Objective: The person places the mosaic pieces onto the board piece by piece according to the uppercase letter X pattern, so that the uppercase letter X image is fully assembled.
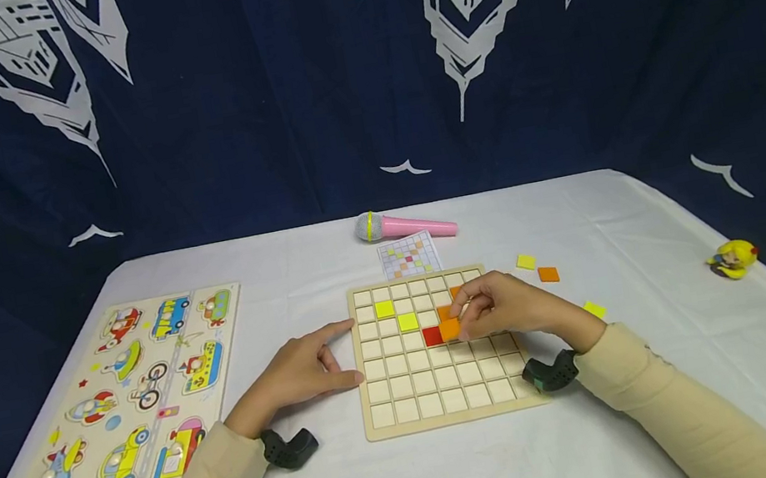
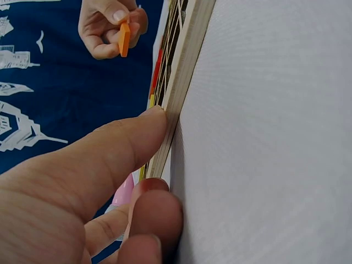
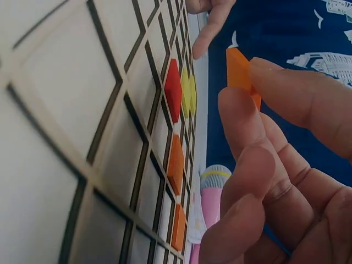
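A wooden grid board (image 1: pixel 415 428) lies on the table. My left hand (image 1: pixel 301 367) touches its left edge with thumb and forefinger stretched out and spread apart. Between thumb and fingertips my right hand (image 1: pixel 508 303) pinches an orange square tile (image 3: pixel 239 69), held above the board and apart from it in both wrist views. Set in the grid are a red tile (image 1: pixel 432 336), two yellow tiles (image 1: pixel 408 322) along a diagonal, and two orange tiles (image 3: pixel 175 165), partly covered by the right hand in the head view.
Behind the board lie a patterned card (image 1: pixel 408 254) and a pink microphone (image 1: pixel 419 226). Loose yellow (image 1: pixel 526 261) and orange tiles (image 1: pixel 549 275) are to the right, with a small yellow toy (image 1: pixel 732 259) farther out. A vehicle picture puzzle (image 1: pixel 100 438) covers the left side.
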The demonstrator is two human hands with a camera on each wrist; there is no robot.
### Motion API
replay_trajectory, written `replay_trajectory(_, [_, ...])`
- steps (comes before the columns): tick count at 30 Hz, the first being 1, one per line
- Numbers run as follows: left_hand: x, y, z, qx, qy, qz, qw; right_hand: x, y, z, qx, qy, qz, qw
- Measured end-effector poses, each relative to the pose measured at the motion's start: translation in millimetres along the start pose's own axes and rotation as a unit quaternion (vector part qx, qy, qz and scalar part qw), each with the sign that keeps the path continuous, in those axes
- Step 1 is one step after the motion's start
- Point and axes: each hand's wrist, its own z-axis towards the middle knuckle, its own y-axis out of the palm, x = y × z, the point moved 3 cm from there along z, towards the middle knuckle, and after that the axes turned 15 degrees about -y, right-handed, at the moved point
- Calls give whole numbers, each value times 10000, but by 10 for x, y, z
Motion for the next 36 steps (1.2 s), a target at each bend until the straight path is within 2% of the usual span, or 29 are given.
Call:
replay_trajectory(13, [-6, -15, 17, 5, -25, -7, 10000, -35, 250, 229, -528, -164, -307, 9980])
replay_trajectory(17, [-10, -8, 17, -6, -25, -6, 10000, -44, 304, 274, -579, -210, -338, 9975])
replay_trajectory(24, [-5, 1, 8, 34, -52, 66, 10000, -95, 383, 315, -636, -55, -389, 9972])
replay_trajectory(29, [-2, 3, 5, 36, -56, 63, 10000, -118, 411, 339, -671, 28, -682, 9954])
replay_trajectory(36, [-3, -1, 5, 33, -67, 69, 9999, -121, 458, 372, -618, 151, -815, 9946])
